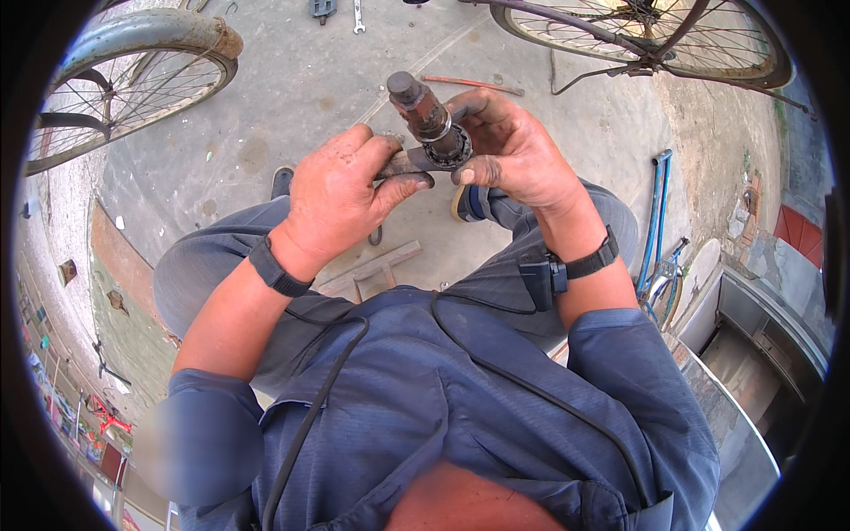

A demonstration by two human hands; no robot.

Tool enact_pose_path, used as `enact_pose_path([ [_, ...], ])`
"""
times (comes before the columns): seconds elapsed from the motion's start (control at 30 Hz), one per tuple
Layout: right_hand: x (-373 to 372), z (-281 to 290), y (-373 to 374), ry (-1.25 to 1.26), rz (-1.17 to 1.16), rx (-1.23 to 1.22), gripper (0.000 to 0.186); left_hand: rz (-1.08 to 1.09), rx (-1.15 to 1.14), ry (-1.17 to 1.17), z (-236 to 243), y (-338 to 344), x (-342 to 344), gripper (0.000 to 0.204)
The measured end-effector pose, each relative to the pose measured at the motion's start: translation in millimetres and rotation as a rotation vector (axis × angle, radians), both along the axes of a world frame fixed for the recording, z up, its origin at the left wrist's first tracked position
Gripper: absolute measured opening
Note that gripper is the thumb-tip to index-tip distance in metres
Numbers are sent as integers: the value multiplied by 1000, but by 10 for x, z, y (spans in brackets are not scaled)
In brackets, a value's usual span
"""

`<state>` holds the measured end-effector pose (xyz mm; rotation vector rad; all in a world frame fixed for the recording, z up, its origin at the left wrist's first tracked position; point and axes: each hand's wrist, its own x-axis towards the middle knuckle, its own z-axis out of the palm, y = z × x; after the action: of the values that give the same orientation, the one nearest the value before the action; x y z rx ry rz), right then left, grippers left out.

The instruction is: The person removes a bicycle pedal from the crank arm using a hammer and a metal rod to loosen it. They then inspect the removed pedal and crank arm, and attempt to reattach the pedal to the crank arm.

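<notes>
A dark, greasy metal part with a toothed end (430, 121) is held above the concrete floor (292, 71), pinched by the half-curled right hand (529, 159). A grey-brown bar-like piece (403, 165) is gripped by the nearly closed left hand (336, 177); whether the two pieces touch cannot be told.

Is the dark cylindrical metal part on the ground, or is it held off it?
Held off the ground: the metal part is up between the left hand and right hand.
</notes>
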<state>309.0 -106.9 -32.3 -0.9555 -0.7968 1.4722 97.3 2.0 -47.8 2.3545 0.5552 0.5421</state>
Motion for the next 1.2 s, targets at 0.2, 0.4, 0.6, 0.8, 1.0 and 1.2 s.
enact_pose_path([
  [0.2, -12, -8, 6, -72, -23, 20, 55, 8, 47, 18, 9, 6, -9, 40],
  [0.4, -34, -32, 29, -133, -38, 80, 54, 16, 21, 49, 24, 17, -6, 37],
  [0.6, -1, -22, 33, -242, 26, 113, 58, 21, -16, 54, 35, 25, -10, 31],
  [0.8, -18, 24, 17, -228, 15, 121, 56, 1, 40, 18, 15, 47, 6, 28],
  [1.0, -39, 61, 12, -251, 27, 135, 56, -1, 13, -29, 10, 67, 12, 37],
  [1.2, -42, 101, 7, -270, 42, 130, 56, 15, 3, -43, -20, 50, 30, 39],
])
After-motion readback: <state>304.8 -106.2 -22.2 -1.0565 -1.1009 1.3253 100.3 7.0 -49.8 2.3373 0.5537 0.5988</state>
